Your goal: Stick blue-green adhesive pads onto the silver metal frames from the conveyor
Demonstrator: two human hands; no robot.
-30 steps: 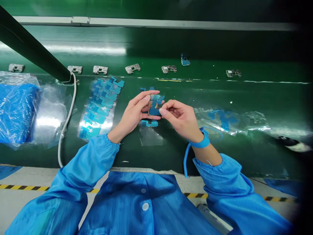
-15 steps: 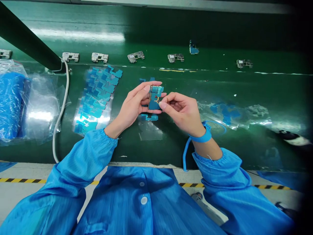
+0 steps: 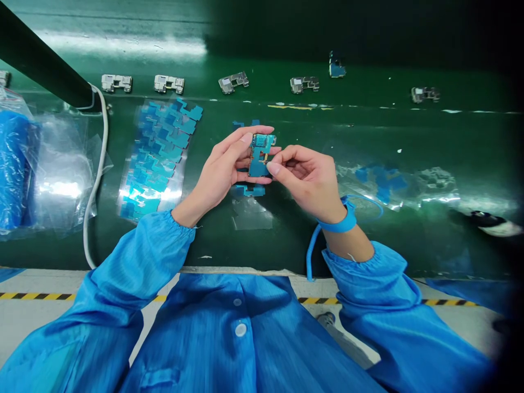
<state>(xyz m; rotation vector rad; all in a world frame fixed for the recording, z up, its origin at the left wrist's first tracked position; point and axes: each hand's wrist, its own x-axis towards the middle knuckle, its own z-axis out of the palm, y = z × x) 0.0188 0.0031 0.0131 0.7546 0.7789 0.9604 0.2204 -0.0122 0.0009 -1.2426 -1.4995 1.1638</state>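
Note:
My left hand [image 3: 225, 158] holds a small circuit board [image 3: 258, 168] upright by its edges, thumb at the upper left and fingers behind and below it. Blue film covers much of the board's face. At the board's lower right edge, my right hand [image 3: 307, 172] pinches with thumb and index finger; the fingertips hide what lies between them. A blue coiled-cord strap [image 3: 338, 221] circles the right wrist. Beneath the hands, a sheet with blue film pieces [image 3: 249, 190] lies on the green bench, partly covered by them. To the left is a larger sheet of blue film pieces [image 3: 159, 158].
Several circuit boards [image 3: 169, 84] lie in a row at the back, one blue-faced board [image 3: 337, 66] behind them. A dark post [image 3: 49, 60] and white cable [image 3: 97, 180] stand left, near a plastic-wrapped blue bundle [image 3: 14, 169]. Clear film with blue scraps [image 3: 382, 180] lies right.
The view has shifted slightly, so the boards at the back sit higher in the picture. Both hands keep their hold at the circuit board, with the right fingertips still at its edge.

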